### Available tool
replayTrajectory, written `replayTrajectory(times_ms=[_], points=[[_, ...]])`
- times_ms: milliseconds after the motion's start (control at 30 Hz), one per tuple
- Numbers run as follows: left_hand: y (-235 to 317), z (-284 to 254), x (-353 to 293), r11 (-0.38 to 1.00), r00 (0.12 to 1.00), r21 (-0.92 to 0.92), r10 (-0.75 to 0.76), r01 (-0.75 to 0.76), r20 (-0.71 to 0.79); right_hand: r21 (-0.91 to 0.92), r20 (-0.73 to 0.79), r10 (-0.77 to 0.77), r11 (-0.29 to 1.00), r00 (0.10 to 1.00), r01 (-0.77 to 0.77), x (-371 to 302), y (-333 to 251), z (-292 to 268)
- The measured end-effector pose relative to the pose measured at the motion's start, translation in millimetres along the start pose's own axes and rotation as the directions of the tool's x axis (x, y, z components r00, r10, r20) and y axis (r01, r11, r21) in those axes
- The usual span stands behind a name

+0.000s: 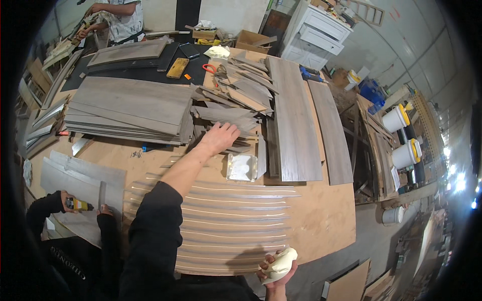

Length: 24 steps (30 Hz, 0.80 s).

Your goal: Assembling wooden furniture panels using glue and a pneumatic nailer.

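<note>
My left hand [220, 139] reaches over a stack of short grey wood strips [225, 114] mid-table. Its fingers are apart and touch the strips or hover just above; I cannot see a grip. Near the front edge my right hand [281, 281] is closed around a soft, pale yellow squeeze bag [281, 263]. Long thin grey strips [236, 217] lie in rows in front of me, with pale lines of a glue-like substance along them. A small white open tray [242, 167] stands just right of my left hand.
Stacked grey planks [125, 103] lie left of the offcut pile [246, 85]. Long grey boards [293, 120] lie to the right. Scissors with red handles [209, 68] are beyond. A co-worker at lower left holds a yellow tool [78, 204]; another person [120, 20] works at the back left.
</note>
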<state>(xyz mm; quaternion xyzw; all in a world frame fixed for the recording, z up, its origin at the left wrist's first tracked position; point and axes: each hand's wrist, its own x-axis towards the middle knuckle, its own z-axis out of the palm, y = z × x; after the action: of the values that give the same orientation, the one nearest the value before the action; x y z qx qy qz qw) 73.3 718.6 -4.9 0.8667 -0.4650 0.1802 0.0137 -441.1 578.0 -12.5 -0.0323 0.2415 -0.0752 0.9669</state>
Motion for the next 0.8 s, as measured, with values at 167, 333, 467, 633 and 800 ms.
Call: replayTrajectory(times_ms=[167, 333, 467, 633, 800], points=[[4.2, -40.6, -37.6, 0.923, 0.962, -0.359, -0.213, 0.141, -0.169, -0.003, -0.016, 0.080, 0.997, 0.997, -0.080, 8.8, -1.4, 6.8], [81.4, -89.5, -106.2, 0.187, 0.686, -0.916, -0.718, 0.355, 0.119, -0.054, 0.134, 0.082, 0.996, 0.988, -0.075, 17.1, -1.9, 22.4], [83.7, -73.6, -176.9, -0.366, 0.154, -0.926, -0.913, 0.092, 0.377, -0.046, 0.149, 0.141, 0.990, 0.979, -0.135, 30.3, 1.8, 38.1], [5.3, -84.3, -246.3, -0.463, -0.242, -0.861, -0.878, 0.210, 0.413, -0.143, 0.141, 0.224, 0.968, 0.964, -0.204, 44.0, 12.9, 63.2], [-91.8, -18.1, -305.8, -0.449, -0.516, -0.833, -0.821, 0.323, 0.243, -0.222, 0.096, 0.278, 0.942, 0.956, -0.251, 46.3, 16.2, 65.4]])
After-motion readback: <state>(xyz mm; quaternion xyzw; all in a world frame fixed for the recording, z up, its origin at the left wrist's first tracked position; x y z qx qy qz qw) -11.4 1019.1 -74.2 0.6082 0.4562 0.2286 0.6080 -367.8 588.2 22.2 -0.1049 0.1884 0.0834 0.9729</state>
